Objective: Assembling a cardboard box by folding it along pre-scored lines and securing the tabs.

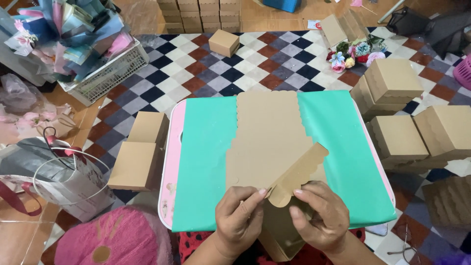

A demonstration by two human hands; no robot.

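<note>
Over the green table, both my hands fold a flat brown cardboard box.
Left hand and right hand pinch its scalloped flap, raised between them.

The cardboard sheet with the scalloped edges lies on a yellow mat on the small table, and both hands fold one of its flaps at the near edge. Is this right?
Not quite: the mat is green, not yellow, as the head view shows. The rest holds. The cardboard sheet lies on it on the small table, and the left hand and right hand fold a scalloped flap at the near edge.
</note>
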